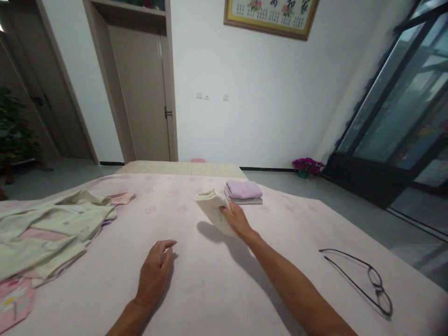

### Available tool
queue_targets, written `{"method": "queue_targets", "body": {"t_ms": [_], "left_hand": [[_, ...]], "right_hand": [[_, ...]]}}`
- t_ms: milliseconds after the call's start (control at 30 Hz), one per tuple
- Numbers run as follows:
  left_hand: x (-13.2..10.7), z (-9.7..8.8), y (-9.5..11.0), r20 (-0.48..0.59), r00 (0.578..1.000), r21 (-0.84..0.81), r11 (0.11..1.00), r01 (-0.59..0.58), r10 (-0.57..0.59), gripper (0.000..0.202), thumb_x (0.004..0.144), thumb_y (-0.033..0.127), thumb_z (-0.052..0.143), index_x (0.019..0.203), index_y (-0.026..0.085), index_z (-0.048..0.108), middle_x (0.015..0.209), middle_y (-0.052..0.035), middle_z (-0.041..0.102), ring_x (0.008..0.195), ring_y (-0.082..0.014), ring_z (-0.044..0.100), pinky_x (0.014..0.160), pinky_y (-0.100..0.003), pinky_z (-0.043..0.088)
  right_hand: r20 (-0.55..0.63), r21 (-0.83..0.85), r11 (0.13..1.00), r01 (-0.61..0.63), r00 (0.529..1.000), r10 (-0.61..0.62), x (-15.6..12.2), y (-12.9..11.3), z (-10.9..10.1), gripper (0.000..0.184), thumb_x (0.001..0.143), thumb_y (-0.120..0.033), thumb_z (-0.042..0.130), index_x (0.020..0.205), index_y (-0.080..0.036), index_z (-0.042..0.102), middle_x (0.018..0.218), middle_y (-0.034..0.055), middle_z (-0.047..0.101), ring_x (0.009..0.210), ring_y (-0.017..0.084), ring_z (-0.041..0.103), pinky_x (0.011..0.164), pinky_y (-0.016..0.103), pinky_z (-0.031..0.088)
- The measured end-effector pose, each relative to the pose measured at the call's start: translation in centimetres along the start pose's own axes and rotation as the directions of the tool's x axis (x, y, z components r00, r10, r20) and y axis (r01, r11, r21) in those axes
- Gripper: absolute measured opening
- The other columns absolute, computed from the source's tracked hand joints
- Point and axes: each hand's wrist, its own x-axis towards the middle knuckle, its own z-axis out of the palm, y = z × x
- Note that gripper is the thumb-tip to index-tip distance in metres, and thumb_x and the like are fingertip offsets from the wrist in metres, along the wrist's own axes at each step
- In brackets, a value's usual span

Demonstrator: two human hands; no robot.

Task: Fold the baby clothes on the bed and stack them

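My right hand (237,218) grips a folded cream cloth (213,206) and holds it just above the pink bedsheet (210,280), close to a small stack of folded cloths with a lilac one (243,190) on top. My left hand (156,270) rests on the sheet nearer to me, fingers loosely curled and holding nothing.
A heap of unfolded pale green and pink cloths (49,233) lies at the left. A pair of glasses (367,277) lies on the sheet at the right. Beyond the bed are a door (143,88), a white wall and a pot of purple flowers (308,166).
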Motion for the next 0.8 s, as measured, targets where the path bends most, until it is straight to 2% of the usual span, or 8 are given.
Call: {"method": "queue_targets", "body": {"t_ms": [133,233,300,367,433,533,633,800], "left_hand": [[0.1,0.0,0.2,0.041,0.998,0.037,0.998,-0.05,0.048,0.02,0.092,0.03,0.046,0.097,0.023,0.064,0.098,-0.0039,0.068,0.093,-0.0219,0.065,0.084,-0.037,0.054],[0.0,0.0,0.2,0.088,0.994,0.046,0.996,-0.072,0.068,0.017,0.092,0.028,0.047,0.092,0.023,0.064,0.094,-0.0041,0.067,0.091,-0.0218,0.065,0.082,-0.036,0.053],[0.1,0.2,0.1,0.115,0.991,0.05,0.996,-0.081,0.075,0.017,0.092,0.027,0.046,0.091,0.023,0.063,0.093,-0.0045,0.067,0.09,-0.0218,0.064,0.081,-0.036,0.053],[0.2,0.3,0.1,0.143,0.987,0.046,0.996,-0.079,0.072,0.017,0.092,0.026,0.046,0.092,0.023,0.062,0.094,-0.0048,0.066,0.09,-0.0216,0.064,0.081,-0.035,0.052],[0.4,0.5,0.1,0.172,0.983,0.047,0.996,-0.071,0.062,0.016,0.092,0.025,0.047,0.091,0.023,0.062,0.093,-0.0049,0.066,0.09,-0.0216,0.064,0.081,-0.035,0.052],[0.6,0.6,0.2,0.204,0.978,0.052,0.997,-0.064,0.052,0.016,0.092,0.026,0.047,0.09,0.023,0.063,0.091,-0.005,0.067,0.089,-0.022,0.064,0.08,-0.035,0.052],[0.7,0.7,0.5,0.219,0.974,0.057,0.996,-0.063,0.049,0.016,0.092,0.027,0.047,0.088,0.023,0.063,0.089,-0.0052,0.066,0.087,-0.022,0.064,0.078,-0.034,0.053],[0.8,0.8,0.7,0.237,0.97,0.068,0.995,-0.068,0.051,0.016,0.091,0.024,0.047,0.085,0.023,0.063,0.086,-0.0045,0.066,0.084,-0.021,0.064,0.075,-0.032,0.052]], "right_hand": [[-0.222,-0.129,0.992,-0.001,0.975,-0.028,5.8,0.7,-4.8,0.03,0.092,-0.036,0.045,0.108,-0.021,0.065,0.092,0.0028,0.07,0.085,0.021,0.061,0.074,0.028,0.044],[-0.417,-0.367,0.929,0.039,0.886,-0.202,9.7,1.1,-8.4,0.034,0.095,-0.034,0.044,0.123,-0.023,0.06,0.108,0.0064,0.069,0.097,0.023,0.061,0.083,0.03,0.043],[-0.464,-0.516,0.851,0.099,0.803,-0.375,11.8,1.8,-10.0,0.034,0.097,-0.031,0.042,0.125,-0.021,0.06,0.121,0.0101,0.066,0.113,0.024,0.056,0.097,0.034,0.038],[-0.45,-0.625,0.774,0.107,0.76,-0.469,13.2,3.2,-10.7,0.036,0.097,-0.027,0.042,0.128,-0.021,0.06,0.131,0.011,0.061,0.128,0.024,0.046,0.107,0.038,0.029],[-0.376,-0.692,0.72,0.058,0.822,-0.428,13.7,5.3,-10.4,0.04,0.094,-0.021,0.045,0.131,-0.024,0.059,0.137,0.0083,0.058,0.136,0.024,0.037,0.112,0.041,0.022],[-0.198,-0.748,0.661,-0.066,0.972,-0.127,13.2,9.1,-8.7,0.045,0.086,-0.015,0.051,0.126,-0.032,0.064,0.134,0.0018,0.061,0.136,0.023,0.037,0.114,0.043,0.017],[-0.181,-0.746,0.648,-0.156,0.983,0.028,12.1,12.3,-6.7,0.042,0.081,-0.012,0.053,0.113,-0.032,0.072,0.119,0.0035,0.069,0.124,0.025,0.048,0.109,0.045,0.023],[-0.284,-0.719,0.644,-0.261,0.956,0.07,11.5,14.3,-4.8,0.049,0.085,-0.01,0.045,0.125,-0.031,0.066,0.133,0.0058,0.062,0.133,0.026,0.039,0.11,0.051,0.019]]}}
